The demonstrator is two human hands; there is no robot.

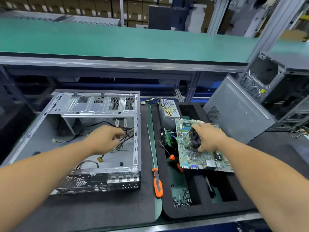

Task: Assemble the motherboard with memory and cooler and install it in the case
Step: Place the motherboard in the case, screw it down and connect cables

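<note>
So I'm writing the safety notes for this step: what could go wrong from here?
1. The right hand grips the motherboard by its cooler fan; the board could tilt or slip.
2. The cables that the left hand is holding lie across the case floor and could get trapped underneath.

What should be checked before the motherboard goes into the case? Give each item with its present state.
1. Right hand grips the cooler on the motherboard: ok.
2. Memory seated: cannot tell.
3. Case lies open: ok.
4. Cables clear of the case floor: not ok; left hand is at them.
5. Long screwdriver beside the case: ok.
</note>
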